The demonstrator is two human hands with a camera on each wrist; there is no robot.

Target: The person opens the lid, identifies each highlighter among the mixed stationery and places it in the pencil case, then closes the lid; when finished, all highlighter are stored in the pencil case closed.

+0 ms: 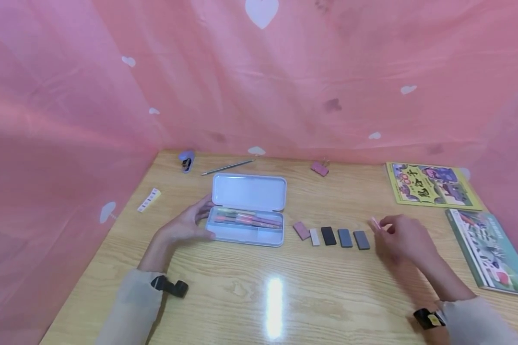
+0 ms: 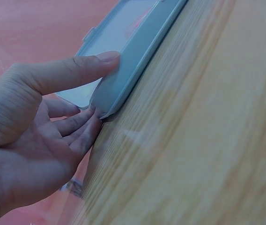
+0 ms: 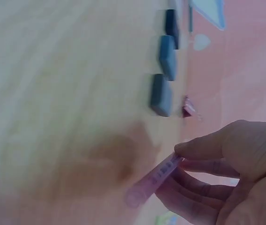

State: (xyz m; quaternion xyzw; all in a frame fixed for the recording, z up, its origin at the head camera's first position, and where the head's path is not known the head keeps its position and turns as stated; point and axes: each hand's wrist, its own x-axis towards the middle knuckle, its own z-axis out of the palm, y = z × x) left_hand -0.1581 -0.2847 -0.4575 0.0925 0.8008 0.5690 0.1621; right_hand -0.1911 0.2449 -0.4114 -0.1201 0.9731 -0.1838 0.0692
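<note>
A white pencil case point(image 1: 246, 235) lies on the table with its lid point(image 1: 249, 190) raised, several pens point(image 1: 246, 218) inside. My left hand point(image 1: 189, 223) grips its left end, thumb on the front wall and fingers round the back corner. In the right wrist view, my right hand point(image 3: 217, 173) pinches a slim pink eraser point(image 3: 154, 180) with dark print between thumb and fingers, over the table. To the left of that hand runs a row of small blocks like erasers: pink point(image 1: 301, 230), white point(image 1: 314, 237), black point(image 1: 328, 235), blue point(image 1: 345, 237) and grey point(image 1: 361, 240).
Two books, one yellow point(image 1: 433, 186) and one green point(image 1: 492, 249), lie at the right. Along the back are a purple stapler point(image 1: 187, 160), a pencil point(image 1: 229, 167) and a pink binder clip point(image 1: 320, 167). A small patterned strip point(image 1: 148, 200) sits at the left edge. Pink curtains surround the table.
</note>
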